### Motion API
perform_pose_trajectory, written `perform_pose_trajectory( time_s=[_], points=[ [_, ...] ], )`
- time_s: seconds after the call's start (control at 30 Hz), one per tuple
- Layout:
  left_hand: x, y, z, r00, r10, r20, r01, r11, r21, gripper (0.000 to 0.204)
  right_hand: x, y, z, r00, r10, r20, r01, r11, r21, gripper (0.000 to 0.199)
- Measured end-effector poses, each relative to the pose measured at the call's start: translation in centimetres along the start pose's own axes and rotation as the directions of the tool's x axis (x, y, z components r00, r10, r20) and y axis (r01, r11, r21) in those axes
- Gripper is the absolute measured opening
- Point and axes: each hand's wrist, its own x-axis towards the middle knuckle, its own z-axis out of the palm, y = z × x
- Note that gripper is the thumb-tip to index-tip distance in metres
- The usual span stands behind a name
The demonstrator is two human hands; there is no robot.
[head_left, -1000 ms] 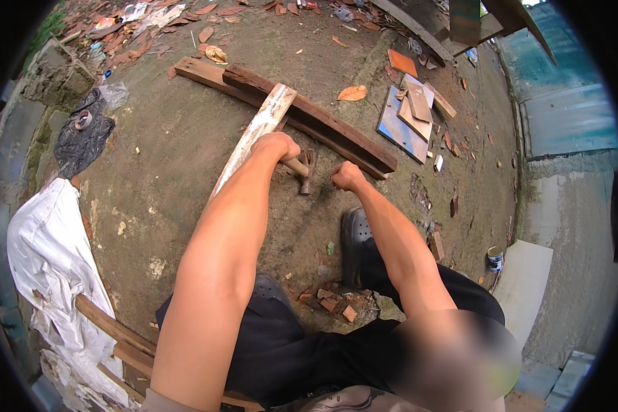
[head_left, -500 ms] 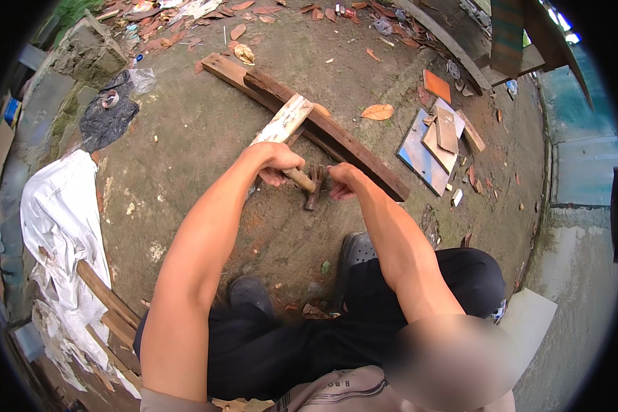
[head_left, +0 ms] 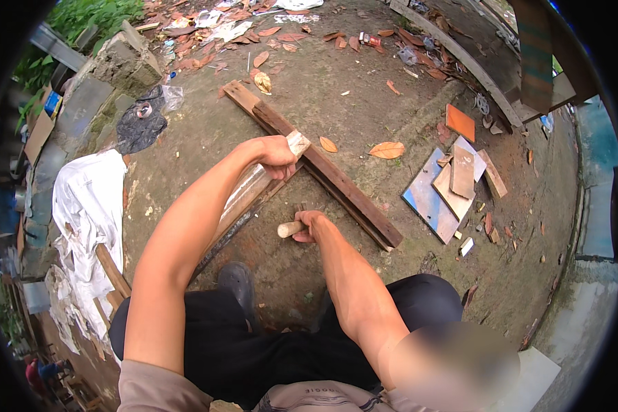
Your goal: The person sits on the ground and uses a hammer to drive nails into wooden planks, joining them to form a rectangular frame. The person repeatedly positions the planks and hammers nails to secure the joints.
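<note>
My left hand (head_left: 277, 155) is closed over a pale wooden plank (head_left: 244, 196), close to its far end. That end rests on a pair of dark brown wooden beams (head_left: 336, 180) lying crosswise on the ground. Lower and to the right, my right hand (head_left: 310, 226) grips a hammer (head_left: 291, 229). The round butt of its wooden handle points left, and the fingers cover most of the head. A gap separates the hammer from the plank and the beams.
Scrap boards (head_left: 432, 196) lie to the right by an orange square piece (head_left: 460, 122). On the left are a white sheet (head_left: 89, 196) and a black plastic bag (head_left: 141, 127). Dry leaves and litter cover the far ground. A wall (head_left: 597, 220) stands at the right.
The hammer has passed from my left hand to my right. My left hand has moved up and forward onto the plank's end. The view has shifted slightly.
</note>
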Motion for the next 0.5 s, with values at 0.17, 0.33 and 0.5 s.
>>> perform_pose_trajectory(
  time_s=[0.17,0.33,0.5],
  points=[
    [2.7,-3.8,-1.2,0.872,0.252,-0.420,-0.339,0.930,-0.145,0.034,2.0,0.7,-0.5,0.988,-0.118,0.096,0.132,0.978,-0.160,0.024],
    [3.4,-6.3,-1.4,0.761,0.110,-0.639,-0.457,0.790,-0.408,0.046,-1.6,0.3,-0.7,0.974,-0.151,0.167,0.180,0.968,-0.175,0.027],
    [5.8,-8.8,-1.9,0.571,0.249,-0.782,-0.449,0.892,-0.044,0.040,-3.0,0.1,-0.2,0.985,-0.156,0.075,0.167,0.967,-0.194,0.027]
  ],
)
